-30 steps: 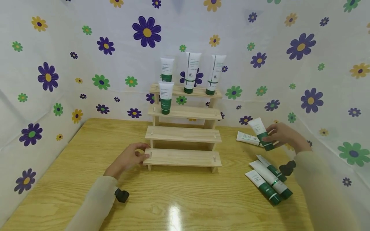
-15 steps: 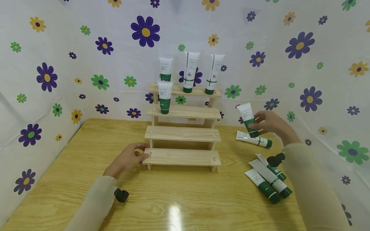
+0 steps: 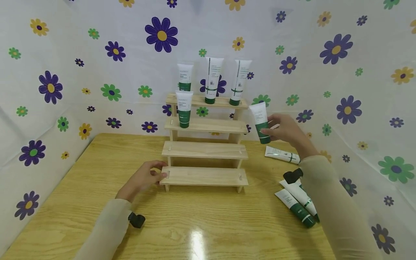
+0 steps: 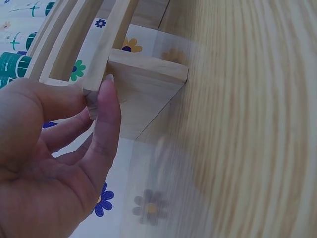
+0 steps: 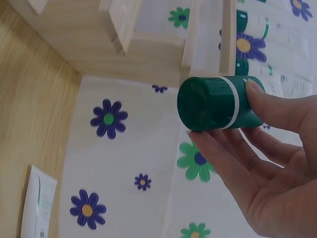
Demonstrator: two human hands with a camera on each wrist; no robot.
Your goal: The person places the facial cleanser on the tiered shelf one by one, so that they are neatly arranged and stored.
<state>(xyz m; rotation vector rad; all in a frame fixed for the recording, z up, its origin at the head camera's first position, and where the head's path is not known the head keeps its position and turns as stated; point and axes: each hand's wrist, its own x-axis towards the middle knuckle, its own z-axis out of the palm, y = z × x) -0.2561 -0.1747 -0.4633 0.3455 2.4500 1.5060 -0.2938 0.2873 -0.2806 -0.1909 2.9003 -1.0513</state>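
Note:
My right hand [image 3: 282, 128] holds a white and green squeeze tube [image 3: 260, 121] in the air, just right of the shelf's second-highest step. In the right wrist view the fingers and thumb pinch this tube near its green cap [image 5: 203, 104]. My left hand [image 3: 144, 177] pinches the left end of the lowest step of a wooden tiered shelf [image 3: 204, 176]; the left wrist view shows thumb and fingers around that board end [image 4: 96, 82]. On the top step stand a short tube [image 3: 185, 76] and two taller tubes [image 3: 213, 79]. Another short tube [image 3: 184, 110] stands at the left of the second step.
One tube [image 3: 282, 154] lies on the table [image 3: 208, 216] right of the shelf. Nearer, several tubes [image 3: 294, 207] lie side by side, partly hidden by my right sleeve [image 3: 328, 195]. A flower-patterned cloth [image 3: 130, 72] stands behind and at both sides.
My right hand has lifted the tube from beside the lying tube and carried it up and left toward the shelf. My left hand has stayed at the lowest step.

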